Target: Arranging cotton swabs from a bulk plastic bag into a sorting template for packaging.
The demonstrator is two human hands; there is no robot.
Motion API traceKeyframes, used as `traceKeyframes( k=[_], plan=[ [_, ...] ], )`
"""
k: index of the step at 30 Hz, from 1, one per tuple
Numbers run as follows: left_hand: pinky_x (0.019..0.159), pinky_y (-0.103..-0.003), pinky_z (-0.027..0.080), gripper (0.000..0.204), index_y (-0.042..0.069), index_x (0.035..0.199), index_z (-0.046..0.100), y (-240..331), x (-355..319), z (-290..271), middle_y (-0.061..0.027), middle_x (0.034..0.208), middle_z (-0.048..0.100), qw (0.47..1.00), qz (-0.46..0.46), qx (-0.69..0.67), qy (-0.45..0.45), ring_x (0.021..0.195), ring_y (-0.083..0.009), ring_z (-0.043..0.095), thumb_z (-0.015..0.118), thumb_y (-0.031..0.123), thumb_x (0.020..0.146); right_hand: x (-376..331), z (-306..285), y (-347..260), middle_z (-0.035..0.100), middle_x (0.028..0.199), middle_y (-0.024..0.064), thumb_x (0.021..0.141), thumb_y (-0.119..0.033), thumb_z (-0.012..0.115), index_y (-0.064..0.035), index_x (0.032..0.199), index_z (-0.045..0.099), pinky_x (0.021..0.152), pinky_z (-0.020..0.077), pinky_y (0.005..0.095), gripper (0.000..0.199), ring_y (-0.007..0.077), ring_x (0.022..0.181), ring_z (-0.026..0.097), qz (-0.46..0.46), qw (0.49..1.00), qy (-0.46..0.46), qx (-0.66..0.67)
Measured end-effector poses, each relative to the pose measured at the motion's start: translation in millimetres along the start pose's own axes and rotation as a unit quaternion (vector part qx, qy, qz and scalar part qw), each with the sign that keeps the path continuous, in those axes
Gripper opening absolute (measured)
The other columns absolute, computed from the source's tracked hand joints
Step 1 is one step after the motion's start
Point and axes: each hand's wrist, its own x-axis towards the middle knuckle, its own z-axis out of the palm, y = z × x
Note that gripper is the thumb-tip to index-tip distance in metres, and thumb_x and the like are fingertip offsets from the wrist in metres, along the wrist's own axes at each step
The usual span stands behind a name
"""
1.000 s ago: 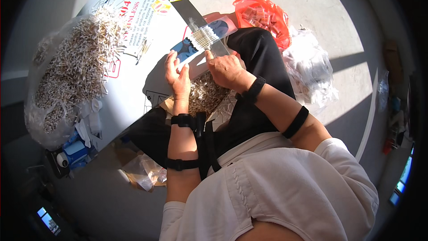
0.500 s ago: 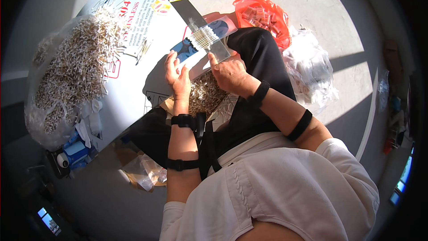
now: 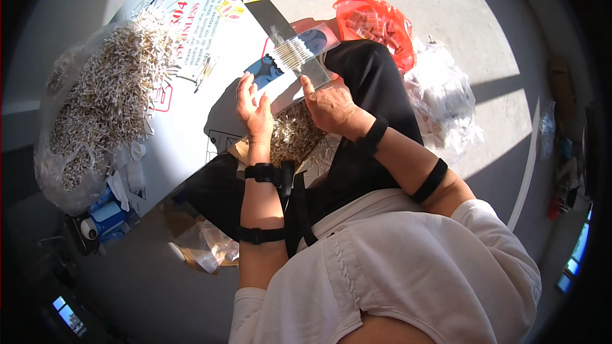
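A row of cotton swabs lies side by side at the table's right edge, partly under a clear flat plastic piece. I cannot tell whether this piece is a sleeve or a case. My right hand grips its near edge, index finger lying on top. Beneath the swabs shows a blue printed card. My left hand is beside the card, fingers apart and slightly curled, holding nothing. Below and between my hands, a heap of loose cotton swabs fills a cardboard box by my lap.
A big clear bag of cotton swabs spills over the table at left. Small yellow boxes sit at the far edge. Right of my knee are a red plastic bag of packets and a heap of clear plastic bags.
My right hand has shifted very slightly along the clear plastic piece. The left hand and the row of cotton swabs stay where they were.
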Motion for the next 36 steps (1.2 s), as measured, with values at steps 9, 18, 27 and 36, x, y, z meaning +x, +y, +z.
traceKeyframes(
  k=[9,18,27,36],
  plan=[
    [0.110,-0.040,0.039,0.055,-0.002,0.133,0.050,-0.6,-0.6,-0.1,-0.0143,0.140,0.045,1.000,-0.001,-0.009,0.001,0.130,-0.0251,0.047,0.057,-0.014,0.080,0.6,4.2,0.6,0.069,0.076,0.0201,0.084,-0.009,0.050,0.0134,0.142,0.029,0.061,0.0534,0.0427,0.066,0.0341,0.069,0.069,-0.004,0.999,0.043,0.033],
    [0.111,-0.041,0.039,0.056,-0.002,0.133,0.050,2.4,-1.1,1.9,-0.0140,0.140,0.045,1.000,-0.004,-0.014,0.000,0.130,-0.0252,0.046,0.055,-0.015,0.078,3.4,12.8,6.8,0.067,0.071,0.0160,0.083,-0.010,0.051,0.0050,0.145,0.031,0.055,0.0512,0.0421,0.067,0.0314,0.063,0.067,0.013,0.996,0.081,0.020],
    [0.108,-0.037,0.041,0.052,-0.001,0.131,0.052,-5.2,-0.7,-2.8,-0.0138,0.139,0.048,1.000,0.006,-0.005,0.010,0.128,-0.0227,0.048,0.061,-0.010,0.081,9.3,13.8,-3.1,0.067,0.075,0.0188,0.083,-0.010,0.053,0.0016,0.093,0.059,0.059,0.0534,0.0451,0.016,0.0372,0.069,0.068,-0.042,0.985,0.156,0.069],
    [0.085,-0.025,0.049,0.036,-0.001,0.119,0.061,4.4,-6.0,-38.2,-0.0059,0.108,0.065,0.997,-0.057,-0.041,0.038,0.097,-0.0116,0.060,0.066,-0.004,0.084,16.5,20.7,-5.6,0.064,0.069,0.0195,0.081,-0.013,0.059,-0.0017,0.083,0.057,0.062,0.0523,0.0475,0.011,0.0393,0.070,0.065,-0.102,0.965,0.133,0.202]
  ],
)
